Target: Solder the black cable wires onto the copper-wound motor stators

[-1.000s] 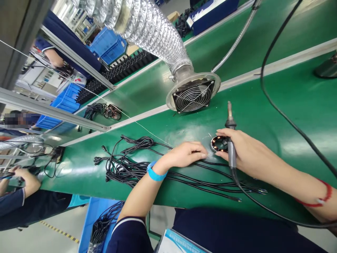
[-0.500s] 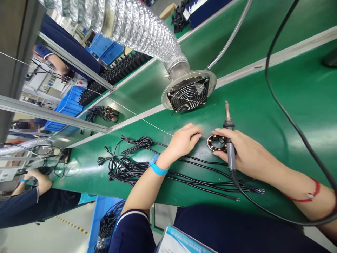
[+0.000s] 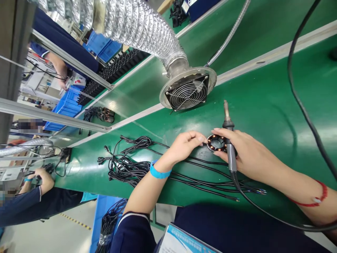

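Green bench [image 3: 263, 112], and just right of centre lies the copper-wound ring [image 3: 215, 142]. The right hand [image 3: 247, 154] has its grip closed around the soldering iron [image 3: 230, 151], tip pointing up-frame, fingers resting on the ring. The left hand [image 3: 184, 146] curls in, fingertips at the ring's left edge; whether that grip pinches anything, I cannot tell. Black cables [image 3: 131, 167] sprawl lower left, and the extraction fan [image 3: 187, 93] sits above.

Left hand [image 3: 184, 146] stretched forward, fingertips pinched together; right hand [image 3: 246, 154] curled, palm down.
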Demonstrator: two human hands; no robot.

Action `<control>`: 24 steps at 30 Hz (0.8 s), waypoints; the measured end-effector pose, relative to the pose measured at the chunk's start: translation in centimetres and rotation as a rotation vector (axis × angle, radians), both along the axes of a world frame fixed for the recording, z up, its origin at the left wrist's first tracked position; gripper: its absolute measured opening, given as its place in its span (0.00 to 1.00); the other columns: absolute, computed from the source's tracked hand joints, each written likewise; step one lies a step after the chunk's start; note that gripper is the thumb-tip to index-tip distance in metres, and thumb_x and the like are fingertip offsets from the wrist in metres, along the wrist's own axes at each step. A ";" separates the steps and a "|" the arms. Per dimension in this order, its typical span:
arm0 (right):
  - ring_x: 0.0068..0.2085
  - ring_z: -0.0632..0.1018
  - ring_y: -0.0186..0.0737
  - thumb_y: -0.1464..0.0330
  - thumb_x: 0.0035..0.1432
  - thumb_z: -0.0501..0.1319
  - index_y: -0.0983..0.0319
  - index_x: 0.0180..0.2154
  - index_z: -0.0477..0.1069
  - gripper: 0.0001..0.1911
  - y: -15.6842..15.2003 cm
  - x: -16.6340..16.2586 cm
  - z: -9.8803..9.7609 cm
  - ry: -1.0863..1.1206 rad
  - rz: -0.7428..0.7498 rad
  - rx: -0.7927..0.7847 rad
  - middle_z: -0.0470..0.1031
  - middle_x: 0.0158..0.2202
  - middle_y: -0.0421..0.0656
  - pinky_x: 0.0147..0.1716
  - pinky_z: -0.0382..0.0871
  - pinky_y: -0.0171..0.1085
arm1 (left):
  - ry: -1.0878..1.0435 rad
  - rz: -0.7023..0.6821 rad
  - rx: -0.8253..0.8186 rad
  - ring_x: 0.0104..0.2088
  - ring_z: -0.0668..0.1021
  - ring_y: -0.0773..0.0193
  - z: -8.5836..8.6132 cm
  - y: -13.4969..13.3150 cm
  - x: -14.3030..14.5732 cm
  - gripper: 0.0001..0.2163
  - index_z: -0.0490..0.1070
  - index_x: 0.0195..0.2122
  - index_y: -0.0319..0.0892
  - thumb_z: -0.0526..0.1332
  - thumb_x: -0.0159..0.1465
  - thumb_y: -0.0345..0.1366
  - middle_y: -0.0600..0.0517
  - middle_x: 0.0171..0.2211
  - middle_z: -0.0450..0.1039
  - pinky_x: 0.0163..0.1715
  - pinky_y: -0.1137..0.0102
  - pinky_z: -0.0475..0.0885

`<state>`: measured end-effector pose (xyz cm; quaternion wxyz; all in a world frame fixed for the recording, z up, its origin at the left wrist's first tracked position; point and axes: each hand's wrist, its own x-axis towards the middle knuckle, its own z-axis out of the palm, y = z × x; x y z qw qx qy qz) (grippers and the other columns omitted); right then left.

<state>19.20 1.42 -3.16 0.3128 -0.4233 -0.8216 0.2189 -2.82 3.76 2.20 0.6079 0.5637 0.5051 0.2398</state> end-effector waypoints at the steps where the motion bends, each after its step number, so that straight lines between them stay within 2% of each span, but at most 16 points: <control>1: 0.41 0.78 0.51 0.56 0.70 0.54 0.61 0.62 0.61 0.25 0.0 0.1 0.0 -0.001 0.008 0.007 0.76 0.45 0.51 0.40 0.75 0.49 | 0.012 0.055 0.000 0.34 0.72 0.68 -0.2 0.0 -0.1 0.10 0.73 0.36 0.38 0.58 0.68 0.39 0.52 0.31 0.72 0.42 0.71 0.68; 4: 0.40 0.78 0.51 0.56 0.70 0.54 0.60 0.62 0.60 0.25 0.1 0.3 0.2 -0.002 0.027 0.018 0.77 0.44 0.50 0.39 0.75 0.49 | 0.111 0.105 -0.010 0.34 0.71 0.68 -0.6 -0.3 -0.6 0.08 0.73 0.40 0.38 0.61 0.66 0.38 0.52 0.32 0.72 0.41 0.70 0.68; 6: 0.40 0.78 0.51 0.56 0.70 0.54 0.59 0.62 0.61 0.25 0.2 0.3 0.2 -0.007 0.023 0.015 0.77 0.43 0.50 0.39 0.75 0.49 | 0.170 0.057 -0.014 0.34 0.71 0.68 -0.8 -0.6 -0.8 0.06 0.74 0.37 0.38 0.63 0.64 0.35 0.52 0.33 0.73 0.40 0.71 0.67; 8: 0.40 0.78 0.53 0.55 0.70 0.54 0.58 0.62 0.61 0.24 0.2 0.2 0.3 -0.013 0.010 0.010 0.77 0.43 0.49 0.39 0.76 0.51 | 0.172 0.064 -0.002 0.34 0.71 0.68 -0.8 -0.6 -0.7 0.05 0.73 0.33 0.38 0.62 0.64 0.34 0.53 0.32 0.74 0.39 0.72 0.67; 12: 0.42 0.79 0.53 0.58 0.69 0.55 0.60 0.60 0.62 0.22 0.2 -0.1 0.6 -0.038 0.004 0.075 0.78 0.43 0.50 0.42 0.75 0.53 | 0.051 0.150 0.018 0.34 0.72 0.68 -0.2 0.3 0.2 0.07 0.71 0.28 0.39 0.61 0.63 0.33 0.53 0.29 0.73 0.39 0.73 0.68; 15: 0.40 0.79 0.51 0.60 0.69 0.55 0.62 0.59 0.63 0.21 0.4 0.0 0.9 -0.047 0.038 0.100 0.78 0.41 0.50 0.41 0.75 0.50 | -0.073 0.077 -0.016 0.30 0.70 0.70 -0.1 1.3 1.1 0.08 0.70 0.25 0.39 0.60 0.61 0.33 0.54 0.26 0.70 0.35 0.74 0.66; 18: 0.42 0.80 0.50 0.60 0.69 0.54 0.60 0.60 0.64 0.22 0.9 0.7 1.0 -0.044 0.115 0.059 0.79 0.44 0.50 0.41 0.76 0.49 | -0.179 -0.020 -0.093 0.23 0.62 0.73 -0.7 2.1 1.5 0.09 0.67 0.23 0.39 0.60 0.60 0.34 0.56 0.22 0.64 0.26 0.74 0.58; 21: 0.47 0.80 0.52 0.60 0.69 0.54 0.59 0.62 0.63 0.23 1.6 2.0 0.9 -0.033 0.134 0.041 0.78 0.50 0.50 0.42 0.77 0.49 | -0.170 -0.051 -0.120 0.21 0.59 0.74 -1.1 1.9 1.1 0.11 0.69 0.27 0.39 0.60 0.62 0.41 0.56 0.23 0.64 0.23 0.73 0.53; 24: 0.50 0.80 0.54 0.60 0.68 0.54 0.59 0.64 0.62 0.26 2.3 3.2 0.9 -0.028 0.102 0.035 0.77 0.54 0.51 0.43 0.78 0.51 | -0.007 -0.067 -0.007 0.26 0.65 0.71 -0.7 0.5 0.7 0.10 0.72 0.38 0.39 0.60 0.65 0.42 0.55 0.29 0.67 0.28 0.74 0.61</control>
